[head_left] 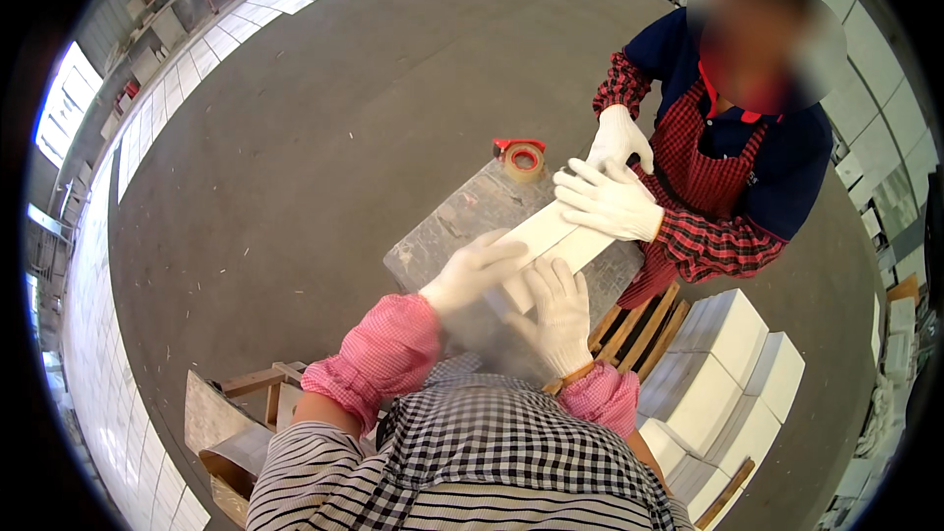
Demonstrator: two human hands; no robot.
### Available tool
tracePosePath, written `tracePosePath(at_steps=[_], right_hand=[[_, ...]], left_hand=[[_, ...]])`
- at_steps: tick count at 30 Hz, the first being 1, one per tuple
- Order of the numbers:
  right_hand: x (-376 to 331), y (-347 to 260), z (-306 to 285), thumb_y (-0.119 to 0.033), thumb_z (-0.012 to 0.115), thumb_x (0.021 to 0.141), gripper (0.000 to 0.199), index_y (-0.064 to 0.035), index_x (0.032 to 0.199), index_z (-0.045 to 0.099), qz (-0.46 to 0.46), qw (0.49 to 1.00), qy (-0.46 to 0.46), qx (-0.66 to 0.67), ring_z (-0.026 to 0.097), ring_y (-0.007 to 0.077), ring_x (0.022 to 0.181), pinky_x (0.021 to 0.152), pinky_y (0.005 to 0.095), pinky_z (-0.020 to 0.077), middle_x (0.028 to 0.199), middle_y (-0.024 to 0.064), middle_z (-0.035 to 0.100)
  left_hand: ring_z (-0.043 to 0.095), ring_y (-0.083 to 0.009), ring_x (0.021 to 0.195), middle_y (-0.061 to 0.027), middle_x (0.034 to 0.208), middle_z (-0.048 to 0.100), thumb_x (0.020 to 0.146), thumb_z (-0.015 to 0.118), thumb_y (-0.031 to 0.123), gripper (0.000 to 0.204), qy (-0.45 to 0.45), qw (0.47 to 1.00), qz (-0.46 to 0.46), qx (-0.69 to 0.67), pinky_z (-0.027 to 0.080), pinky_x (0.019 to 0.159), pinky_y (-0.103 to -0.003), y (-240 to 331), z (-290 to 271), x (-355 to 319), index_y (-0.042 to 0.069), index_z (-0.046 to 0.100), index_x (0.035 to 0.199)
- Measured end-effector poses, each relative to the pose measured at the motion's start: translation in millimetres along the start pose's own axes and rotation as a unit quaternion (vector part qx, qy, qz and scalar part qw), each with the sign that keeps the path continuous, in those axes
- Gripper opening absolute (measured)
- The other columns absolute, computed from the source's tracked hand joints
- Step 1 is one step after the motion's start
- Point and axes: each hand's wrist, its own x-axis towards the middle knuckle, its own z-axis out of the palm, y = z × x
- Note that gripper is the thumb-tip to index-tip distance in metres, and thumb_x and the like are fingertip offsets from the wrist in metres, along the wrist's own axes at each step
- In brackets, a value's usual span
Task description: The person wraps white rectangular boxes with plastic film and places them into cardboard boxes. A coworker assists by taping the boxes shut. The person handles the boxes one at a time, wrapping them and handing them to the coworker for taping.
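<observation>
Two long white strips (pixel 544 239) lie side by side on a grey worn work table (pixel 444 220); their material is hard to tell. My left hand (pixel 472 273), in a white glove and slightly blurred, is stretched out at the near left edge of the strips. My right hand (pixel 560 313), also gloved, rests with its fingers extended at their near end, and a short white end piece shows beside its thumb. Across the table a co-worker's two gloved hands (pixel 608 199) press on the far end of the strips.
A red tape dispenser (pixel 523 159) with brown tape stands at the table's far corner. Stacked white blocks (pixel 710 374) sit on a wooden pallet (pixel 641 332) at my right. A wooden frame with boards (pixel 236 423) is at my lower left. The co-worker (pixel 723 143) stands opposite.
</observation>
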Motion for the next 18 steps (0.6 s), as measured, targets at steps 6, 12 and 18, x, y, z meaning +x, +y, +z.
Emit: tracePosePath(at_steps=[6, 12, 18], right_hand=[[-10, 19, -21, -0.048, 0.091, 0.065, 0.084, -0.0114, 0.137, 0.063, 0.029, 0.998, -0.021, -0.054, 0.051, 0.033, 0.135, 0.11, 0.0519, 0.0401, 0.136, 0.0109, 0.061], [-18, 21, -28, -0.048, 0.093, 0.059, 0.092, -0.012, 0.138, 0.062, 0.021, 0.996, -0.061, -0.053, 0.05, 0.034, 0.136, 0.106, 0.0522, 0.0445, 0.137, 0.0118, 0.058], [-25, 15, -26, -0.047, 0.093, 0.057, 0.092, -0.0114, 0.137, 0.062, 0.019, 0.997, -0.055, -0.041, 0.05, 0.034, 0.135, 0.107, 0.0515, 0.0442, 0.137, 0.0125, 0.058]], left_hand=[[0.061, -0.0249, 0.132, -0.0135, 0.147, 0.061, 0.104, 0.07, 0.017, 0.041, 0.012, 0.992, 0.061, 0.111, 0.049, 0.11, -0.037, 3, 29, -3, 0.004, 0.066, 0.142], [0.06, -0.0257, 0.136, -0.0186, 0.153, 0.06, 0.1, 0.074, 0.022, 0.063, -0.049, 0.99, -0.061, 0.113, 0.048, 0.112, -0.038, 23, 31, 6, 0.004, 0.052, 0.156], [0.06, -0.025, 0.136, -0.0175, 0.152, 0.063, 0.108, 0.059, 0.038, 0.062, -0.174, 0.964, -0.129, 0.153, 0.046, 0.115, -0.038, 2, 21, 59, -0.003, 0.052, 0.154]])
